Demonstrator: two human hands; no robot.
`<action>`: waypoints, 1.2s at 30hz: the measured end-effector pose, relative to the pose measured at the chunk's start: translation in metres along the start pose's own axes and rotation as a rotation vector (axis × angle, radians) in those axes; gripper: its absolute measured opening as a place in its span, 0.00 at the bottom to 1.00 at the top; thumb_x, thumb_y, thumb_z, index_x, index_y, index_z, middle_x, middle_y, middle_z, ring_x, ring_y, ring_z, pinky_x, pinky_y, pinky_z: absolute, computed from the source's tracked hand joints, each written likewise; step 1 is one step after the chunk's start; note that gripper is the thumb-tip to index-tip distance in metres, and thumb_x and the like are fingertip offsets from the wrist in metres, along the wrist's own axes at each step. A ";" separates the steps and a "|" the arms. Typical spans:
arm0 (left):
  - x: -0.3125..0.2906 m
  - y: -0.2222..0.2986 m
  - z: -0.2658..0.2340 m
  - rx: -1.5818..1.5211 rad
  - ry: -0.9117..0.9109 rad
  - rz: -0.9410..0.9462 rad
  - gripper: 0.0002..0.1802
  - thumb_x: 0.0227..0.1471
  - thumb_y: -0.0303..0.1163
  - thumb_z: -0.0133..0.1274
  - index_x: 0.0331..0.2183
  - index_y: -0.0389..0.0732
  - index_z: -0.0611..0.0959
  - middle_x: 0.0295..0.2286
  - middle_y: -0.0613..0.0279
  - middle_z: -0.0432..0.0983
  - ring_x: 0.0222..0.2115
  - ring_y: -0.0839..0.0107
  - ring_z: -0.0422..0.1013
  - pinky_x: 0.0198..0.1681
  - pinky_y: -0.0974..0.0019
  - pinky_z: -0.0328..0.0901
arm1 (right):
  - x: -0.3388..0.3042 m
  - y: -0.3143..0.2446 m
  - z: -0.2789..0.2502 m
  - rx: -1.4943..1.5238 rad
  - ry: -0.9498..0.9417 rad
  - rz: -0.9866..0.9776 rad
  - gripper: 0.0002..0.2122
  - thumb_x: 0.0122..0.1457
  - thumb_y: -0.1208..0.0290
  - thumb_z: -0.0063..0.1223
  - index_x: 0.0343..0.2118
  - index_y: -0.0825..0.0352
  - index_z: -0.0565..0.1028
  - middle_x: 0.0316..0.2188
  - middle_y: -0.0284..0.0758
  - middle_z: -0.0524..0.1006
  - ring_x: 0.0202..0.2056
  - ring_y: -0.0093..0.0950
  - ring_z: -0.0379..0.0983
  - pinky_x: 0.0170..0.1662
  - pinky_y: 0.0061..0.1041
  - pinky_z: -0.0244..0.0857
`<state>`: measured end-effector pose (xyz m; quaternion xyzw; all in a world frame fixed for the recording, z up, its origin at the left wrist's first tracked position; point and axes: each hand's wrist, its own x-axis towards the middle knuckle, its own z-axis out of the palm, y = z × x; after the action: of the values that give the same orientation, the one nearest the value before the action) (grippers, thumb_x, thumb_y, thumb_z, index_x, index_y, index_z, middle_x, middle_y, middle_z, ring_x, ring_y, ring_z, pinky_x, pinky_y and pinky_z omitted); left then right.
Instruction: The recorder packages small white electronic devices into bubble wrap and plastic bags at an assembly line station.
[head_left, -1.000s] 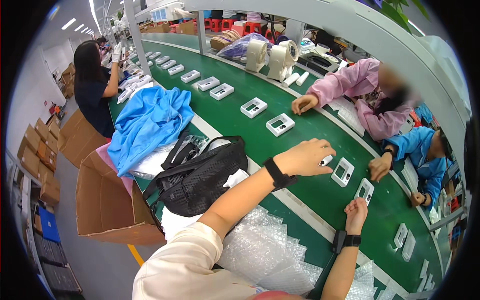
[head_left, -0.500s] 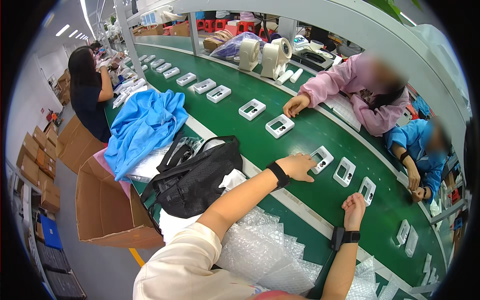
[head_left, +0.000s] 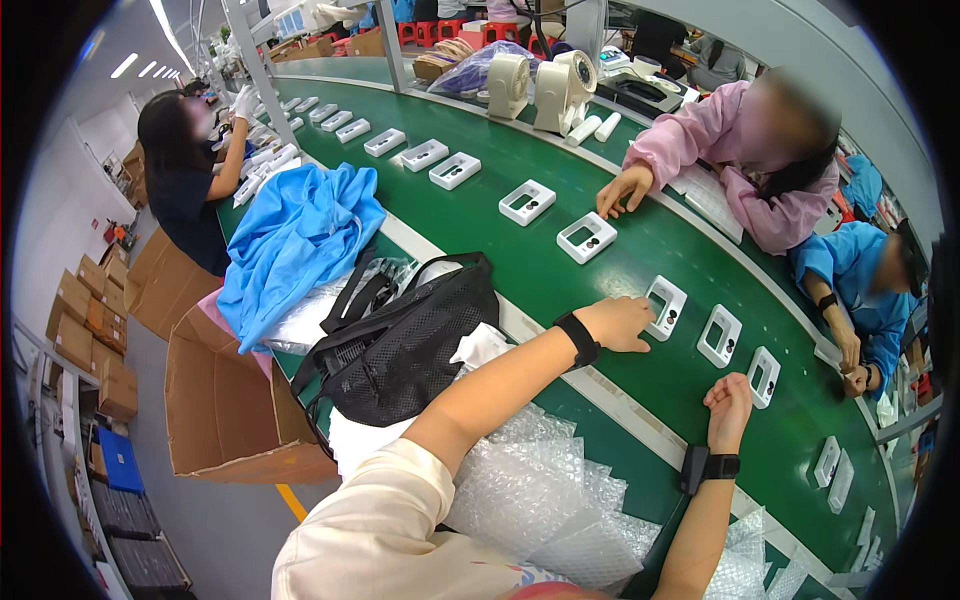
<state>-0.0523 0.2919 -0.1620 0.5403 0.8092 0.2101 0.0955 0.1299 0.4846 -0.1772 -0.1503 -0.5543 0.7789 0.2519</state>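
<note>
My left hand (head_left: 618, 324) is stretched over the green conveyor belt, fingers extended and thumb apart. Its fingertips are at the near left edge of a white rectangular plastic housing (head_left: 678, 301); whether they touch it I cannot tell. That housing has an oblong opening and small dark round parts at one end. Another such housing (head_left: 706, 343) lies to its right, between my hands. My right hand (head_left: 729, 404) is loosely curled, with nothing visible in it. Just beyond its fingers is a third housing (head_left: 755, 379). Both wrists wear black bands.
More white housings (head_left: 527, 202) line the belt (head_left: 480, 260) toward the far left. Bubble wrap sheets (head_left: 530, 490), a black mesh bag (head_left: 420, 350) and a blue garment (head_left: 300, 235) lie on my side. Across the belt, a pink-sleeved person's hand (head_left: 625, 190) is near another housing.
The view has shifted slightly, so the housings and my hands appear farther right. My hands keep nearly the same places beside the housings. At far left, a person's gloved hand is raised higher.
</note>
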 end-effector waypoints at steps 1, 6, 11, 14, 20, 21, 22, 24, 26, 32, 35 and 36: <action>0.001 -0.002 0.001 0.001 0.029 0.022 0.25 0.41 0.43 0.53 0.40 0.36 0.72 0.39 0.52 0.66 0.40 0.55 0.65 0.43 0.59 0.61 | -0.001 -0.003 -0.002 0.000 0.012 -0.002 0.04 0.55 0.73 0.41 0.26 0.65 0.65 0.17 0.30 0.65 0.18 0.20 0.62 0.22 0.17 0.57; 0.002 -0.007 0.004 -0.001 0.100 0.101 0.23 0.40 0.43 0.54 0.35 0.35 0.74 0.36 0.50 0.68 0.39 0.54 0.66 0.42 0.58 0.62 | 0.004 0.006 -0.002 0.014 -0.005 0.027 0.02 0.54 0.72 0.43 0.29 0.64 0.66 0.20 0.29 0.66 0.21 0.20 0.63 0.23 0.18 0.58; 0.001 0.000 -0.003 -0.046 0.057 0.137 0.18 0.40 0.36 0.54 0.36 0.38 0.74 0.34 0.54 0.69 0.38 0.55 0.66 0.40 0.59 0.62 | 0.005 0.006 -0.003 -0.003 0.016 0.025 0.03 0.54 0.73 0.42 0.28 0.65 0.66 0.20 0.31 0.67 0.21 0.22 0.64 0.23 0.20 0.59; 0.004 0.001 -0.001 -0.048 0.000 0.152 0.17 0.40 0.30 0.53 0.37 0.39 0.73 0.34 0.56 0.69 0.38 0.55 0.65 0.40 0.61 0.62 | 0.005 0.004 -0.007 0.014 -0.009 0.032 0.03 0.55 0.73 0.41 0.27 0.65 0.65 0.19 0.31 0.67 0.20 0.23 0.64 0.24 0.19 0.59; 0.002 0.012 -0.005 -0.089 -0.012 0.196 0.15 0.39 0.23 0.52 0.36 0.37 0.74 0.34 0.56 0.70 0.37 0.56 0.66 0.39 0.62 0.62 | 0.003 0.003 -0.004 -0.005 -0.012 0.055 0.03 0.55 0.73 0.41 0.26 0.65 0.65 0.19 0.31 0.67 0.19 0.22 0.64 0.24 0.19 0.59; 0.002 0.014 -0.005 -0.091 -0.014 0.206 0.15 0.39 0.23 0.52 0.36 0.37 0.74 0.34 0.56 0.70 0.37 0.56 0.66 0.39 0.62 0.62 | 0.003 0.004 -0.005 -0.012 -0.010 0.056 0.03 0.55 0.73 0.41 0.26 0.64 0.65 0.19 0.31 0.67 0.19 0.22 0.64 0.23 0.19 0.59; 0.001 0.016 -0.006 -0.100 -0.022 0.202 0.15 0.40 0.23 0.52 0.36 0.37 0.74 0.35 0.55 0.70 0.37 0.56 0.66 0.40 0.62 0.62 | 0.004 0.005 -0.006 -0.015 -0.002 0.051 0.03 0.55 0.73 0.41 0.26 0.64 0.65 0.19 0.31 0.67 0.19 0.22 0.64 0.23 0.19 0.59; 0.002 0.020 -0.006 -0.118 -0.038 0.193 0.16 0.40 0.23 0.52 0.36 0.36 0.74 0.35 0.55 0.70 0.37 0.56 0.66 0.40 0.63 0.62 | 0.005 0.006 -0.007 -0.083 0.081 0.036 0.03 0.54 0.73 0.42 0.30 0.65 0.66 0.18 0.31 0.67 0.18 0.22 0.64 0.22 0.19 0.58; 0.001 0.020 -0.006 -0.119 -0.045 0.193 0.16 0.40 0.24 0.52 0.37 0.36 0.74 0.35 0.55 0.70 0.37 0.56 0.66 0.40 0.63 0.62 | 0.005 0.004 -0.001 -0.113 0.126 0.030 0.05 0.54 0.73 0.42 0.32 0.65 0.67 0.18 0.31 0.67 0.17 0.21 0.64 0.21 0.19 0.58; 0.003 0.022 0.003 -0.090 -0.009 0.224 0.17 0.40 0.24 0.52 0.38 0.36 0.73 0.37 0.54 0.70 0.36 0.56 0.67 0.41 0.62 0.62 | 0.014 0.004 0.003 -0.880 0.192 0.056 0.20 0.47 0.71 0.49 0.46 0.67 0.64 0.16 0.34 0.70 0.17 0.24 0.67 0.22 0.22 0.61; 0.006 0.022 0.007 -0.078 -0.026 0.216 0.19 0.40 0.24 0.52 0.39 0.36 0.73 0.39 0.53 0.69 0.37 0.55 0.67 0.40 0.61 0.63 | 0.016 0.009 -0.007 -1.080 0.218 -0.054 0.22 0.45 0.71 0.51 0.46 0.67 0.65 0.15 0.36 0.70 0.17 0.27 0.68 0.23 0.24 0.63; 0.007 0.024 0.006 -0.071 -0.035 0.208 0.19 0.40 0.25 0.52 0.39 0.35 0.73 0.41 0.53 0.68 0.37 0.55 0.67 0.40 0.61 0.63 | 0.016 0.010 -0.009 -1.136 0.238 -0.130 0.22 0.43 0.71 0.52 0.45 0.68 0.66 0.15 0.37 0.71 0.18 0.29 0.69 0.24 0.25 0.63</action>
<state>-0.0327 0.3075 -0.1561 0.6213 0.7390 0.2379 0.1061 0.1188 0.4984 -0.1885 -0.3140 -0.8611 0.3203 0.2394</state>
